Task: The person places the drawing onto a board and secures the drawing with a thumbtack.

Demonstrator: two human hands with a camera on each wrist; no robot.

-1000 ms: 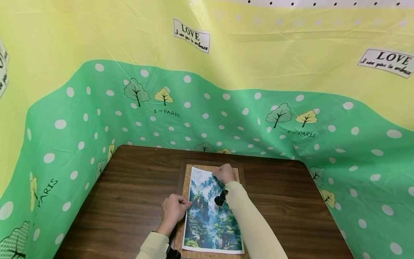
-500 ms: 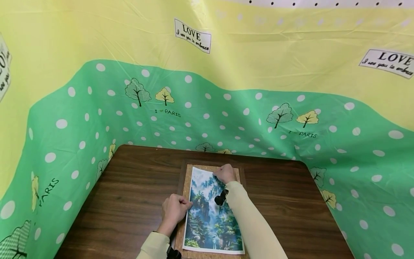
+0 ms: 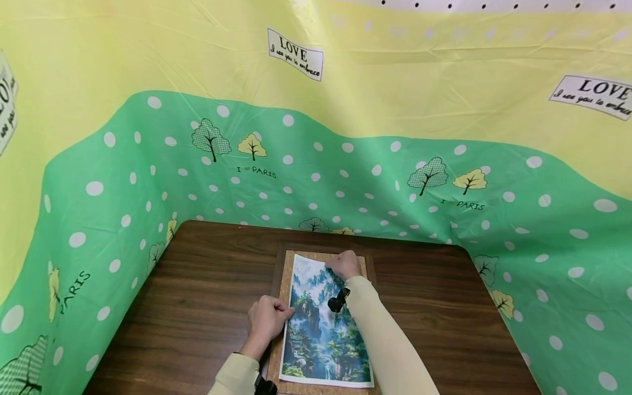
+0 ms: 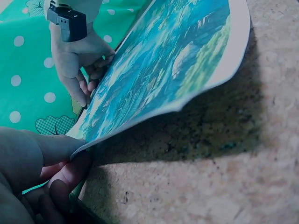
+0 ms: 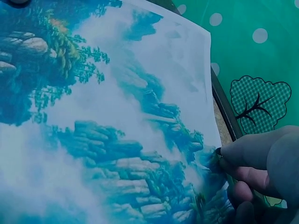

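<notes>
A landscape print [image 3: 316,334] of misty mountains and trees lies over a cork board [image 4: 215,186] with a dark frame. My left hand [image 3: 266,318] pinches the print's left edge between thumb and finger. In the left wrist view that edge is lifted off the cork and throws a shadow on it. At the top edge, my right hand [image 3: 344,265] has its thumb and finger closed on the paper. A small dark spot shows at the fingertips in the right wrist view; I cannot tell what it is. The right forearm covers part of the print's right side.
The board rests on a dark wood-grain table [image 3: 429,307]. Behind and along both sides hangs a green and yellow curtain [image 3: 326,181] with white dots and printed trees. Black wrist cameras, including the right one [image 3: 338,301], are strapped to both wrists.
Both hands stay at the same places on the print. Only a slight shift of the head view shows.
</notes>
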